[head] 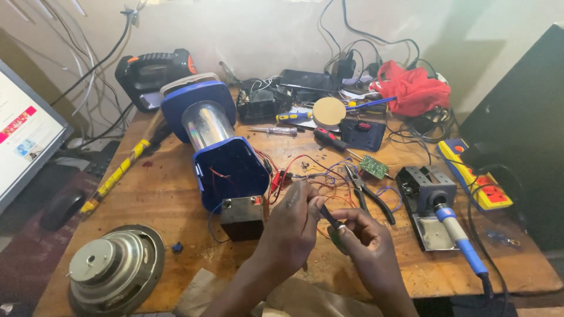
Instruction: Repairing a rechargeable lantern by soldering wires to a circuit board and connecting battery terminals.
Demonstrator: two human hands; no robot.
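Note:
My left hand (291, 226) and my right hand (367, 240) meet over the front middle of the wooden bench (176, 194). A slim dark tool (330, 218) runs between them, with the fingers of both hands closed on it. A small green part (336, 239) shows under my right fingers. My left fingertips are in a tangle of red and blue wires (317, 176) that lead to an opened blue lantern (226, 164) lying on its side. A dark rectangular battery (242, 216) stands at the lantern's open end, just left of my left hand.
Pliers (369, 194), a green circuit board (373, 167) and a soldering iron (461, 238) on its metal stand (420, 185) lie to the right. A loudspeaker (114, 270) sits front left, a monitor (23, 135) far left. Screwdrivers, a red cloth (417, 88) and a yellow power strip (474, 173) crowd the back and right.

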